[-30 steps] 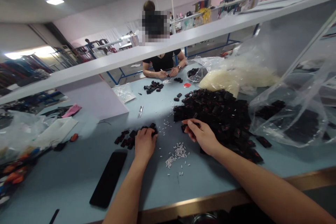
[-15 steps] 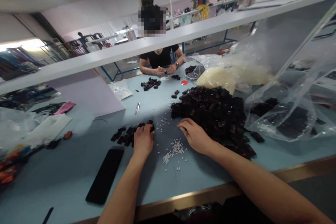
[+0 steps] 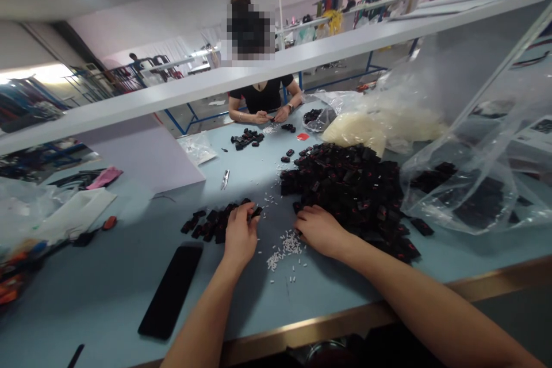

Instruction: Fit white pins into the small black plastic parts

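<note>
Left hand [image 3: 240,241] pinches a black piece [image 3: 257,211]; right hand [image 3: 322,232] curls its fingers [image 3: 307,214] (grip unclear) beside white bits [image 3: 289,243].

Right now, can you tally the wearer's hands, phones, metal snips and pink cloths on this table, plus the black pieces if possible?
Left hand and right hand: 2
Black phone: 1
Metal snips: 1
Pink cloth: 1
Total: 5
Black pieces: too overlapped to count, so left out.
</note>
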`<state>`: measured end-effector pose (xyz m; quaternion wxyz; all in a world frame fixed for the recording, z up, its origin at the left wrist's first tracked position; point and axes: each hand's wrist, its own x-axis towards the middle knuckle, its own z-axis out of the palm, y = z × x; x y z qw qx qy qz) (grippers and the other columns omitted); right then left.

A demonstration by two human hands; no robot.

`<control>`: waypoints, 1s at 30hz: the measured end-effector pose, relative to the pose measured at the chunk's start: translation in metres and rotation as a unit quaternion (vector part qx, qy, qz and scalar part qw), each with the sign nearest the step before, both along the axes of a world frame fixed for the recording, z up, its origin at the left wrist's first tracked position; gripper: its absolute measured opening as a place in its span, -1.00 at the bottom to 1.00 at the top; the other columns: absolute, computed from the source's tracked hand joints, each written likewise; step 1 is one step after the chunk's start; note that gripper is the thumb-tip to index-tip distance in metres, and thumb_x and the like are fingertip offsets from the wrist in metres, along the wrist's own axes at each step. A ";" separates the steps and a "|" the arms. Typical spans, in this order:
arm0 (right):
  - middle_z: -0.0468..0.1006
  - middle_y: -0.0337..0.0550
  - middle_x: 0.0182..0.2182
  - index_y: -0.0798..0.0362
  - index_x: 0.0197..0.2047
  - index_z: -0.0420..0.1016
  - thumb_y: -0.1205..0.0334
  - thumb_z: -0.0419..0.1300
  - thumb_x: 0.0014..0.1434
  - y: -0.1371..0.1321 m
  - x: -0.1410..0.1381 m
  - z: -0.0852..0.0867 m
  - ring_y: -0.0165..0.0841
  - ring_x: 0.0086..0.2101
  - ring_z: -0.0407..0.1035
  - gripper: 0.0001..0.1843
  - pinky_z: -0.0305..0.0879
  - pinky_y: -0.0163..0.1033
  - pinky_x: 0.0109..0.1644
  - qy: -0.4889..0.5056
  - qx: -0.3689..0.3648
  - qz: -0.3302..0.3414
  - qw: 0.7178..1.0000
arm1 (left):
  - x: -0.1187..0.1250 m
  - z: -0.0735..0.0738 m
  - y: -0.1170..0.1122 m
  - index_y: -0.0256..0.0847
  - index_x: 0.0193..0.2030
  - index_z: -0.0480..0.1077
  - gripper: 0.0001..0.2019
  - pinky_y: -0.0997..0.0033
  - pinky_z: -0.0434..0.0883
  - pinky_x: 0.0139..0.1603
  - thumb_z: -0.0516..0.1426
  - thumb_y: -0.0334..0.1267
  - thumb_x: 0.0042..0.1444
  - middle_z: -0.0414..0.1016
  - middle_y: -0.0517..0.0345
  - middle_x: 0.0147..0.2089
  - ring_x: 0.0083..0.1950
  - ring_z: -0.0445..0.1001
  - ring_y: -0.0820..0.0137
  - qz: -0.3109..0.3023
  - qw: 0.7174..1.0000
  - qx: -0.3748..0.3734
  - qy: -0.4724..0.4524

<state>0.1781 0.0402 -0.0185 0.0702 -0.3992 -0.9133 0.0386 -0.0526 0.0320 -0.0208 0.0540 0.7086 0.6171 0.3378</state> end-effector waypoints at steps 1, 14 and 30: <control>0.56 0.00 -0.30 0.10 -0.30 0.55 0.35 0.15 0.18 0.000 -0.001 0.000 -0.17 -0.19 0.38 -0.87 0.16 -0.13 -0.11 -0.004 0.003 0.002 1.000 | 0.001 0.000 -0.001 -0.19 -0.01 0.36 -0.72 0.15 0.40 -0.06 0.08 -0.37 0.12 0.47 -0.01 -0.18 -0.14 0.43 0.20 -0.002 1.000 -0.001 -0.008; 0.54 0.05 -0.25 0.16 -0.25 0.51 0.25 0.24 0.12 0.002 -0.003 0.000 -0.15 -0.19 0.39 -0.84 0.20 -0.13 -0.10 0.017 0.005 -0.028 0.999 | 0.012 0.003 -0.009 -0.14 -0.01 0.38 -0.72 0.20 0.38 -0.07 0.09 -0.30 0.11 0.44 0.06 -0.19 -0.16 0.44 0.24 -0.011 0.993 -0.038 -0.108; 0.51 0.01 -0.19 0.15 -0.13 0.48 0.51 0.10 0.10 0.003 -0.004 0.001 -0.21 -0.11 0.35 -0.72 0.21 -0.19 0.07 0.113 -0.021 -0.032 0.993 | 0.032 0.004 -0.018 -0.16 -0.10 0.42 -0.72 0.39 0.40 -0.31 0.21 -0.16 0.04 0.41 0.20 -0.31 -0.38 0.43 0.41 -0.058 0.893 -0.165 -0.414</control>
